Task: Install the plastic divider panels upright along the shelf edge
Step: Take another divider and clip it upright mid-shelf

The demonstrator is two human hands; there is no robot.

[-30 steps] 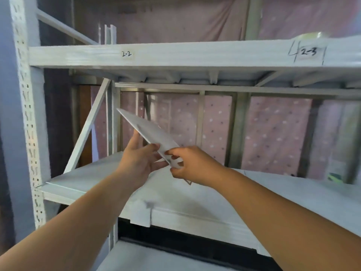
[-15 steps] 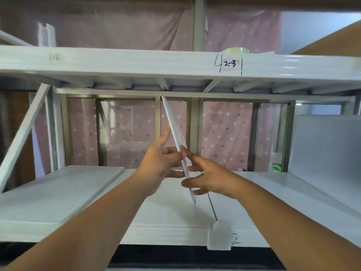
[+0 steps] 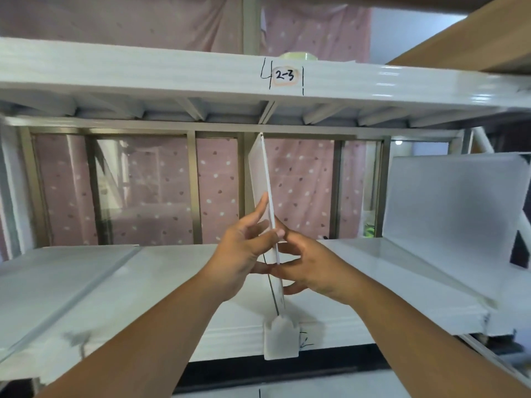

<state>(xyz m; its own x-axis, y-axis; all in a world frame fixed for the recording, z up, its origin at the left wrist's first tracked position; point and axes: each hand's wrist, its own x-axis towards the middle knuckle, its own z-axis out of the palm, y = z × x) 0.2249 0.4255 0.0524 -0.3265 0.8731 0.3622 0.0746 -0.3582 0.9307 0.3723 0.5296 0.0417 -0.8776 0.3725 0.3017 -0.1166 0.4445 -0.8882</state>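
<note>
A thin white plastic divider panel (image 3: pixel 260 173) stands nearly upright and edge-on to me, between the white lower shelf (image 3: pixel 161 282) and the shelf above. Its top corner reaches the rear rail under the upper shelf. Its lower front corner sits just above a white plastic clip (image 3: pixel 281 338) on the shelf's front edge. My left hand (image 3: pixel 244 254) presses the panel's left face and my right hand (image 3: pixel 307 267) its right face, so the panel is pinched between them. Another white panel (image 3: pixel 448 214) stands upright at the right end of the shelf.
The upper shelf beam (image 3: pixel 172 73) carries a label "2-3" (image 3: pixel 284 75), with a roll of tape (image 3: pixel 298 56) on top. Metal back rails and a pink dotted curtain (image 3: pixel 161 191) close the rear. A wooden board (image 3: pixel 471 38) slants at the top right.
The panel has turned from flat and tilted to nearly upright and has come down over the front clip. My view has shifted right along the shelf and both hands stay on the panel.
</note>
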